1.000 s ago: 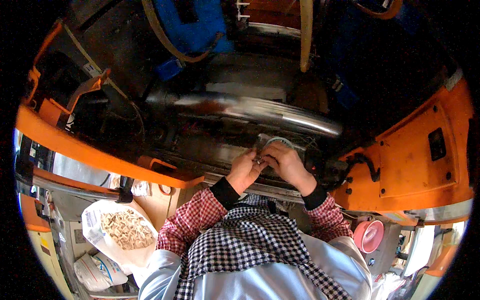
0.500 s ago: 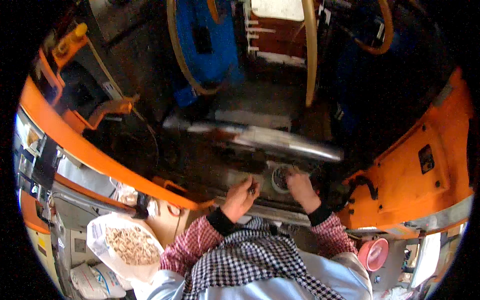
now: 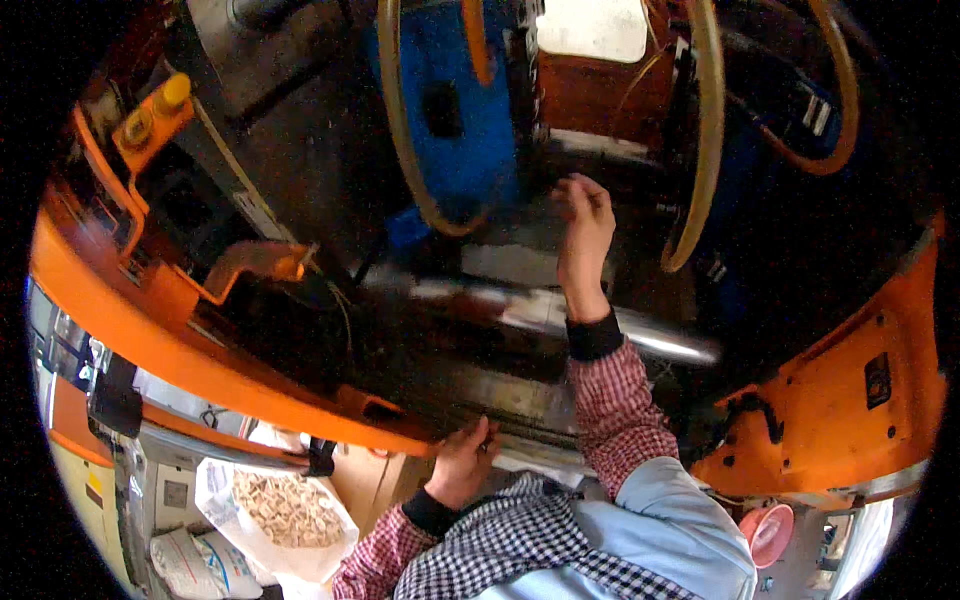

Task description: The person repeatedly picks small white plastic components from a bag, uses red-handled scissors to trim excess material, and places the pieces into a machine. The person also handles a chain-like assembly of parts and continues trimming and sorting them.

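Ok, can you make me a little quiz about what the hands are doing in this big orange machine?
1. True or false: the right hand reaches up into the machine, above the shiny metal bar.
2. Which hand rests on the machine's near edge? A) left hand B) right hand
3. Fill in: the open white bag at lower left holds small pale ____.

Key: 1 true; 2 A; 3 pieces

Steel roller (image 3: 560, 315): bare metal, glossy. Machine frame (image 3: 850, 400): orange painted metal, semi-gloss. Sleeve (image 3: 620, 400): checked cloth, matt. Bag (image 3: 290, 520): clear plastic.
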A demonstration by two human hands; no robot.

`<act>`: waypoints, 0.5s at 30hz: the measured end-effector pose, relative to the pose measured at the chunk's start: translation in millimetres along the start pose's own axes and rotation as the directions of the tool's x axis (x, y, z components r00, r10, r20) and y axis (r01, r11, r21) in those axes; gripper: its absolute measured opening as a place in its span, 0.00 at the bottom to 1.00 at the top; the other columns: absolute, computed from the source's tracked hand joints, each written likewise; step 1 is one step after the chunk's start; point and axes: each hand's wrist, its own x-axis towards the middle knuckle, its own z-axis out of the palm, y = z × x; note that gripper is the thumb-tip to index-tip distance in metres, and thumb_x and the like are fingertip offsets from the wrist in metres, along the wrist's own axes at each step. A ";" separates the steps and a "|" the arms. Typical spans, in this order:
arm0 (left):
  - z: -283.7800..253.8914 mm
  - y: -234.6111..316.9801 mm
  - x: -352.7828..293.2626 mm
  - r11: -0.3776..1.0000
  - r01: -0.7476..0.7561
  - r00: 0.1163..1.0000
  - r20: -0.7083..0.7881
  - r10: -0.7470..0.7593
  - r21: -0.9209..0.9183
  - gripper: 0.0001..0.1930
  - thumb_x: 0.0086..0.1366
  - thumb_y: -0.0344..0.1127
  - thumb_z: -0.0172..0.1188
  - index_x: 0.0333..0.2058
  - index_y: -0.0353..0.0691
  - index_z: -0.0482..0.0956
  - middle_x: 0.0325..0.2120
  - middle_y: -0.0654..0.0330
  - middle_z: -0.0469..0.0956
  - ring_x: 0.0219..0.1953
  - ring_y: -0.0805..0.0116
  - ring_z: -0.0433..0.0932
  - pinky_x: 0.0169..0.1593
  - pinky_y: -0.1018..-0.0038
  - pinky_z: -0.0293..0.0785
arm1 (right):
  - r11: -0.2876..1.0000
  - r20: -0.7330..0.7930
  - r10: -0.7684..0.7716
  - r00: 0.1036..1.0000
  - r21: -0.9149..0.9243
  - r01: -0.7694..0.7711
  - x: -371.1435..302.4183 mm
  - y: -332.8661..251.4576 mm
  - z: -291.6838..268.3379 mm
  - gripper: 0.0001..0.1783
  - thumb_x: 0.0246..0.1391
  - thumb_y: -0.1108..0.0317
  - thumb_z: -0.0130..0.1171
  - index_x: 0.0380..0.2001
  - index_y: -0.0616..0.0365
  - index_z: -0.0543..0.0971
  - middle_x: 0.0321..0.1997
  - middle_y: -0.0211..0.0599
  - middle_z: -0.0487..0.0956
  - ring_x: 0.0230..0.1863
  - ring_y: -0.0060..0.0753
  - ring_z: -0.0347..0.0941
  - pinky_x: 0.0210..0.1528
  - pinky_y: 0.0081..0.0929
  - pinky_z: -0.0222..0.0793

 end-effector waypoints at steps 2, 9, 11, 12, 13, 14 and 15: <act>9.2 11.3 -6.6 0.990 0.062 0.998 -0.016 -0.064 -0.127 0.10 0.65 0.38 0.52 0.36 0.35 0.73 0.25 0.64 0.70 0.29 0.75 0.67 0.35 0.81 0.65 | 0.990 0.388 0.062 0.920 -0.139 -0.008 -54.3 -56.3 -9.5 0.08 0.53 0.68 0.56 0.35 0.61 0.75 0.33 0.32 0.76 0.35 0.25 0.71 0.40 0.26 0.67; 24.0 20.4 7.9 0.978 0.057 0.972 0.236 -0.008 -0.202 0.10 0.66 0.39 0.51 0.32 0.37 0.71 0.22 0.65 0.65 0.25 0.76 0.63 0.30 0.79 0.60 | 0.719 0.833 0.156 0.531 -0.465 0.517 -168.9 -81.0 -73.6 0.06 0.39 0.70 0.62 0.25 0.59 0.80 0.26 0.39 0.77 0.29 0.42 0.74 0.29 0.33 0.71; 35.0 22.6 7.5 0.975 0.068 0.969 0.245 -0.015 -0.210 0.10 0.66 0.38 0.51 0.31 0.38 0.70 0.21 0.65 0.65 0.23 0.75 0.62 0.29 0.78 0.60 | 0.686 0.807 0.142 0.573 -0.498 0.531 -171.2 -82.1 -78.9 0.06 0.39 0.70 0.62 0.25 0.60 0.80 0.26 0.39 0.77 0.29 0.42 0.74 0.29 0.33 0.71; 36.0 18.4 9.4 0.997 -0.070 0.964 0.256 0.078 -0.039 0.10 0.66 0.39 0.51 0.31 0.38 0.70 0.20 0.65 0.64 0.23 0.75 0.62 0.29 0.78 0.60 | 0.684 0.802 0.137 0.582 -0.501 0.530 -170.5 -84.1 -80.5 0.07 0.39 0.71 0.62 0.25 0.60 0.80 0.26 0.38 0.77 0.29 0.42 0.74 0.29 0.33 0.71; 35.4 12.4 13.4 0.969 -0.210 0.945 0.281 0.168 0.130 0.10 0.66 0.39 0.51 0.30 0.39 0.69 0.19 0.65 0.64 0.22 0.75 0.62 0.29 0.78 0.60 | 0.683 0.797 0.131 0.589 -0.503 0.529 -169.7 -85.5 -82.0 0.07 0.39 0.71 0.62 0.25 0.60 0.80 0.26 0.38 0.77 0.29 0.41 0.74 0.29 0.33 0.71; 35.9 11.0 14.7 0.969 -0.204 0.946 0.283 0.158 0.139 0.10 0.66 0.39 0.51 0.30 0.39 0.69 0.19 0.65 0.63 0.22 0.75 0.62 0.29 0.78 0.60 | 0.668 0.807 0.127 0.577 -0.500 0.552 -169.3 -86.1 -83.8 0.07 0.39 0.71 0.62 0.25 0.60 0.80 0.26 0.38 0.77 0.29 0.41 0.74 0.29 0.33 0.71; 36.3 10.4 15.8 0.969 -0.198 0.947 0.284 0.150 0.149 0.10 0.66 0.39 0.50 0.30 0.39 0.69 0.19 0.65 0.63 0.22 0.75 0.61 0.29 0.78 0.60 | 0.653 0.817 0.122 0.564 -0.494 0.575 -168.8 -86.4 -85.1 0.07 0.39 0.70 0.61 0.25 0.60 0.80 0.26 0.37 0.77 0.29 0.41 0.74 0.28 0.33 0.71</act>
